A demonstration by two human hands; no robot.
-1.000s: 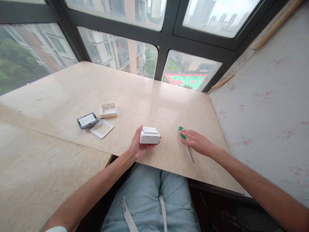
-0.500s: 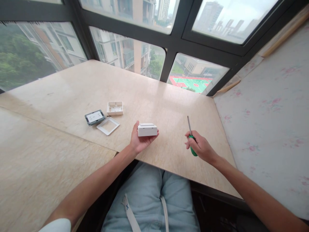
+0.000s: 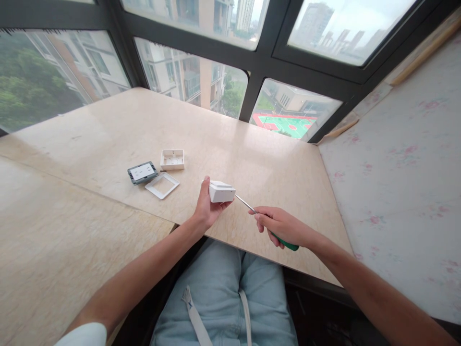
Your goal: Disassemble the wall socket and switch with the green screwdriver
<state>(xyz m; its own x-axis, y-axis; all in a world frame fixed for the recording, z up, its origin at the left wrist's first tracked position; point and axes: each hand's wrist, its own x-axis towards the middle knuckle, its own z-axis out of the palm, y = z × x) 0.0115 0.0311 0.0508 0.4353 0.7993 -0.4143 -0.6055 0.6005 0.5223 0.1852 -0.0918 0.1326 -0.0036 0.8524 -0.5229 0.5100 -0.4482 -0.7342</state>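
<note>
My left hand (image 3: 205, 209) is closed around a white socket box (image 3: 221, 191), held just above the beige table (image 3: 252, 163) near its front edge. My right hand (image 3: 279, 225) grips a green-handled screwdriver (image 3: 268, 226). Its metal shaft points left and up, and the tip touches the right side of the white box.
To the left on the table lie a grey-framed socket module (image 3: 142, 172), an open white back box (image 3: 172, 159) and a white frame plate (image 3: 162, 185). Windows line the far edge. A flower-patterned wall (image 3: 403, 158) bounds the right side. My legs in light jeans (image 3: 223, 298) are under the table.
My right hand picked the screwdriver up off the table, turned it and brought its tip to the white box. The left hand kept holding the box, tilting it slightly.
</note>
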